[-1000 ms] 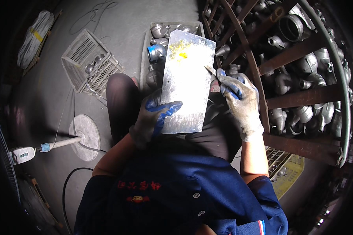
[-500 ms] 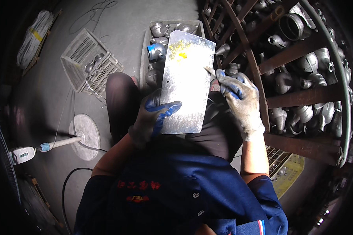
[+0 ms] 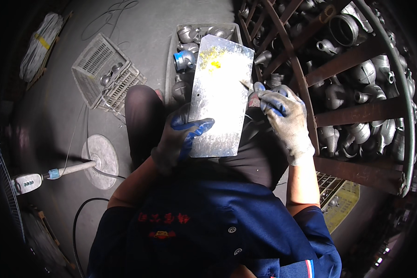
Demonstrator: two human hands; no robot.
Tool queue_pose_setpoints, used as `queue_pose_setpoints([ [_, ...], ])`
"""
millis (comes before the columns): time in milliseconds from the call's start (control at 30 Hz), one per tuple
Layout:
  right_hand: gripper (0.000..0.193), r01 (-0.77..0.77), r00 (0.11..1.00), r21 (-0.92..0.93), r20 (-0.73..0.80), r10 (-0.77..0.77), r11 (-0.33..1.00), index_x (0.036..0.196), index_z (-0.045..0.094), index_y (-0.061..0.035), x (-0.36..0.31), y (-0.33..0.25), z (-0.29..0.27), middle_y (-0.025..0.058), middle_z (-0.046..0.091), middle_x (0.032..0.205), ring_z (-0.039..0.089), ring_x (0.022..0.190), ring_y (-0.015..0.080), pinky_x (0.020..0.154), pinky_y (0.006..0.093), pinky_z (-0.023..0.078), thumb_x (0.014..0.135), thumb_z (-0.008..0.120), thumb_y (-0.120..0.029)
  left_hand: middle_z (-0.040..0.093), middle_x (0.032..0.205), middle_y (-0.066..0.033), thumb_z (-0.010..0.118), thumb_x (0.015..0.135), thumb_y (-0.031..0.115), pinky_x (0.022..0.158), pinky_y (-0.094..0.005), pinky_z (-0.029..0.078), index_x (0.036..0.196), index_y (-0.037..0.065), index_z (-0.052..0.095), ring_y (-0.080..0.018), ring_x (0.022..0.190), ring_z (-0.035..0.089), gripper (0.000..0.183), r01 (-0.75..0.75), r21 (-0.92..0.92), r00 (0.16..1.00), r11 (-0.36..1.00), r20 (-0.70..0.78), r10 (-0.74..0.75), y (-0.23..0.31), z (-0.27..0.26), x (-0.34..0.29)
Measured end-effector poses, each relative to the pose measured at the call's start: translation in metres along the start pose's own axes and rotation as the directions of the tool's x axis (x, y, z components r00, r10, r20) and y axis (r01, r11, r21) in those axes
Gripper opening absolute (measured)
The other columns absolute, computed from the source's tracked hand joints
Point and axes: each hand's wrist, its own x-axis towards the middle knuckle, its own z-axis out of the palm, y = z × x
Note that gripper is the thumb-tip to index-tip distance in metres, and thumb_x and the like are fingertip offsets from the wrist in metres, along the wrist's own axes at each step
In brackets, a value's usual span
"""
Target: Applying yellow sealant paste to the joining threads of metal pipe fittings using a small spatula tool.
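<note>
My left hand (image 3: pixel 183 134), in a blue-and-grey work glove, grips the near left part of a flat metal sheet (image 3: pixel 220 104), thumb across its face. The sheet is tilted above my lap and glares in bright light. A yellow smear (image 3: pixel 213 61) lies on its far left part. My right hand (image 3: pixel 286 113), gloved alike, is closed around a thin tool with a pale tip (image 3: pixel 245 84). That tip is beside the sheet's right edge; most of the tool is hidden in the fingers, so its kind is unclear.
Ahead, a grey crate (image 3: pixel 170 78) holds several metal castings and a blue-rimmed part (image 3: pixel 184 60). A brown-barred rack (image 3: pixel 356 113) full of castings stands close on the right. Leftward are a stacked grey crate (image 3: pixel 85 76), a round-based fan stand (image 3: pixel 102 160) and cables.
My right hand and the tool have shifted very slightly, the tip now nearer the sheet's right edge. The sheet and my left hand have hardly moved.
</note>
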Motion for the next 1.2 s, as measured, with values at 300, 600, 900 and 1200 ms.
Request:
queue_pose_setpoints([
  [300, 0.021, -0.016, 0.999, -0.005, -0.042, 0.016, 1.0, 0.092, 0.068, -0.012, 0.003, 0.002, 0.003, 0.0086, 0.057, 0.082, 0.059, 0.077, 0.0275, 0.068, 0.035, 0.048, 0.072, 0.064, -0.008, 0.062, 0.103, -0.0106, 0.06, 0.082, 0.003, 0.081, -0.0273, 0.051, 0.116, -0.003, 0.051, -0.0141, 0.091, 0.061, 0.036, 0.015, -0.007, 1.0, 1.0, 0.024, -0.015, -0.002, -0.003, 0.002],
  [600, 0.021, -0.017, 0.999, -0.044, -0.045, 0.015, 0.999, 0.093, 0.068, -0.0121, 0.003, 0.006, 0.003, 0.0089, 0.057, 0.083, 0.059, 0.077, 0.0283, 0.067, 0.0365, 0.047, 0.073, 0.064, -0.01, 0.063, 0.099, -0.0087, 0.063, 0.081, 0.003, 0.076, -0.0254, 0.051, 0.112, -0.002, 0.055, -0.0114, 0.087, 0.061, 0.032, 0.031, -0.002, 0.999, 1.0, -0.013, -0.031, -0.002, 0.0, 0.001],
  [900, 0.021, 0.0, 1.0, -0.013, -0.023, 0.0, 1.0, 0.093, 0.068, -0.0117, 0.004, 0.001, 0.004, 0.0088, 0.058, 0.082, 0.06, 0.077, 0.0285, 0.068, 0.036, 0.048, 0.072, 0.065, -0.01, 0.063, 0.098, -0.007, 0.066, 0.08, 0.004, 0.076, -0.0243, 0.05, 0.112, -0.002, 0.056, -0.0101, 0.085, 0.06, 0.034, 0.012, 0.062, 0.999, 0.998, -0.03, -0.01, -0.001, 0.002, 0.003],
  [1200, 0.02, 0.038, 0.999, -0.037, -0.005, -0.038, 0.999, 0.092, 0.068, -0.0129, 0.004, 0.003, 0.006, 0.0091, 0.058, 0.082, 0.06, 0.078, 0.0285, 0.068, 0.0362, 0.048, 0.073, 0.065, -0.011, 0.063, 0.098, -0.0065, 0.066, 0.08, 0.004, 0.076, -0.0245, 0.05, 0.112, -0.002, 0.056, -0.0098, 0.086, 0.06, 0.034, 0.028, 0.021, 0.999, 0.999, -0.024, -0.028, 0.0, 0.003, 0.003],
])
